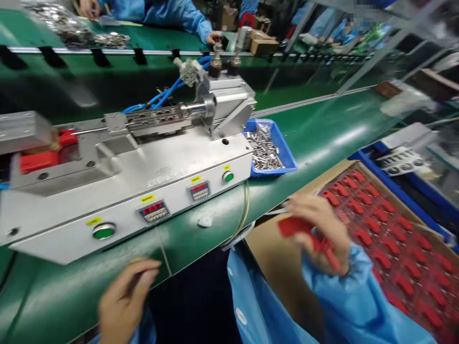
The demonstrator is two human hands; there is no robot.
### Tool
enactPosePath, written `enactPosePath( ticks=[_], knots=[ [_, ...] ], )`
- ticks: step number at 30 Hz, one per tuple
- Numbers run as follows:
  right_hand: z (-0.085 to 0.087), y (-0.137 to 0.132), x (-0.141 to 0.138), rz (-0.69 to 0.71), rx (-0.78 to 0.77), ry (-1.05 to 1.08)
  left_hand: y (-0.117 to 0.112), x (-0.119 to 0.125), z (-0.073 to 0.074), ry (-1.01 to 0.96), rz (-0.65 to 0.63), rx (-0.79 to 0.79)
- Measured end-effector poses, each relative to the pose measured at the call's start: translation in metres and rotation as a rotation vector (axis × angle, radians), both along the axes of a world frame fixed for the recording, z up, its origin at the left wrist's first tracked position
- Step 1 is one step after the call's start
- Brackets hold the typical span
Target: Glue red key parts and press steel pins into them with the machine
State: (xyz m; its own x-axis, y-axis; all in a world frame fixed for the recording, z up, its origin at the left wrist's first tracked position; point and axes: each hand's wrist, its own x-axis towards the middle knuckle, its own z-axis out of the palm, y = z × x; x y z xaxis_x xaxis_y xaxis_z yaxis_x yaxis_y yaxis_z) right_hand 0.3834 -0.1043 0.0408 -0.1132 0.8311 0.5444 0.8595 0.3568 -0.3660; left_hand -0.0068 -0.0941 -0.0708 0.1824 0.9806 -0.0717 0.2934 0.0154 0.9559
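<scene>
My right hand (322,229) is closed around a red plastic part (294,226), blurred by motion, with more red showing below the fingers. It is over the near-left side of a cardboard box (272,243) holding a tray (398,239) of similar red parts in rows. My left hand (125,298) is at the green bench's (186,248) front edge, fingers curled and thumb close to the forefinger, with nothing seen in it. In front stands a grey bench machine (179,167) with green buttons and red displays. Another red part (39,161) sits in its left end.
A blue bin (287,160) of small metal pins stands right of the machine. A small white piece (205,221) lies on the bench. Across the bench, a person in blue sleeves (179,19) works near a pile of metal parts (71,28). Blue crates (405,186) stand at the right.
</scene>
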Motion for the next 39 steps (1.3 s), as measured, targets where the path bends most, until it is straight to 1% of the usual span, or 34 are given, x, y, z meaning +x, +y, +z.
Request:
enactPosePath(
  ticks=[1, 2, 3, 4, 5, 6, 7, 8, 10, 11, 12, 13, 15, 16, 17, 18, 20, 22, 24, 26, 28, 30, 32, 36, 39],
  knots=[
    [-0.007, 0.007, -0.035, 0.221, 0.028, 0.018, -0.002, 0.011, 0.003, -0.085, -0.035, -0.002],
    [-0.015, 0.013, -0.067, 0.402, 0.036, 0.062, -0.003, 0.023, 0.006, -0.187, -0.115, -0.013],
    [-0.022, 0.020, -0.096, 0.535, -0.018, 0.082, -0.003, 0.034, 0.009, -0.275, -0.201, -0.038],
    [-0.029, 0.025, -0.120, 0.621, -0.049, 0.102, -0.002, 0.043, 0.012, -0.342, -0.263, -0.078],
    [-0.035, 0.029, -0.138, 0.667, -0.084, 0.120, -0.001, 0.049, 0.015, -0.396, -0.307, -0.128],
    [-0.040, 0.032, -0.150, 0.682, -0.118, 0.128, 0.001, 0.052, 0.018, -0.434, -0.326, -0.181],
    [-0.044, 0.034, -0.156, 0.685, -0.140, 0.133, 0.002, 0.052, 0.019, -0.462, -0.321, -0.226],
    [-0.047, 0.035, -0.156, 0.690, -0.161, 0.141, 0.002, 0.050, 0.020, -0.483, -0.298, -0.256],
    [-0.052, 0.034, -0.146, 0.713, -0.164, 0.197, 0.004, 0.041, 0.018, -0.503, -0.201, -0.250],
    [-0.056, 0.033, -0.138, 0.698, -0.141, 0.250, 0.005, 0.037, 0.015, -0.501, -0.130, -0.229],
    [-0.060, 0.032, -0.130, 0.636, -0.118, 0.313, 0.006, 0.034, 0.012, -0.496, -0.051, -0.214],
    [-0.065, 0.031, -0.122, 0.517, -0.097, 0.380, 0.008, 0.031, 0.009, -0.494, 0.025, -0.211],
    [-0.078, 0.034, -0.112, 0.218, -0.108, 0.466, 0.013, 0.031, 0.003, -0.504, 0.140, -0.252],
    [-0.086, 0.037, -0.111, 0.107, -0.146, 0.481, 0.016, 0.032, 0.000, -0.520, 0.174, -0.283],
    [-0.093, 0.041, -0.111, 0.054, -0.196, 0.482, 0.019, 0.033, -0.003, -0.540, 0.195, -0.307],
    [-0.100, 0.045, -0.113, 0.056, -0.243, 0.475, 0.021, 0.035, -0.004, -0.558, 0.202, -0.320],
    [-0.111, 0.054, -0.120, 0.138, -0.314, 0.443, 0.024, 0.039, -0.006, -0.580, 0.191, -0.320],
    [-0.116, 0.060, -0.126, 0.210, -0.363, 0.445, 0.024, 0.042, -0.007, -0.582, 0.182, -0.302],
    [-0.113, 0.060, -0.129, 0.273, -0.452, 0.503, 0.022, 0.042, -0.007, -0.575, 0.184, -0.274],
    [-0.105, 0.055, -0.129, 0.345, -0.593, 0.559, 0.021, 0.042, -0.007, -0.562, 0.185, -0.238],
    [-0.097, 0.048, -0.128, 0.387, -0.676, 0.574, 0.020, 0.040, -0.009, -0.554, 0.173, -0.215],
    [-0.091, 0.042, -0.129, 0.377, -0.672, 0.564, 0.020, 0.039, -0.010, -0.558, 0.156, -0.213],
    [-0.090, 0.039, -0.132, 0.338, -0.639, 0.573, 0.021, 0.037, -0.011, -0.572, 0.147, -0.212],
    [-0.092, 0.039, -0.138, 0.254, -0.643, 0.615, 0.021, 0.036, -0.013, -0.588, 0.138, -0.183],
    [-0.093, 0.039, -0.141, 0.237, -0.648, 0.629, 0.021, 0.035, -0.014, -0.589, 0.126, -0.170]
  ],
)
